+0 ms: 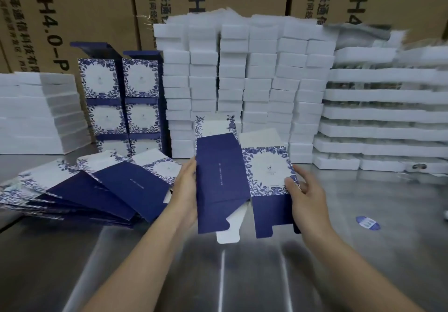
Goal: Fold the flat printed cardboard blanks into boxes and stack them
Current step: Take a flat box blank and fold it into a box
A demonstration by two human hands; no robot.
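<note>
Both hands hold one blank (244,180) upright above the steel tabletop (242,275), partly opened into a sleeve. The left hand (186,190) grips its left edge along the navy panel, fingers hidden behind the card, thumb side toward the camera. The right hand (306,190) holds the right edge, thumb pressed on the floral front panel and fingers curled round the back. The blank's white bottom flaps hang loose below.

To the left, a fanned pile of flat blanks (97,185) lies on the tabletop. Behind it, folded boxes (121,100) stand stacked in two columns. White foam trays (242,88) are piled further back and to both sides, before brown cartons (80,8).
</note>
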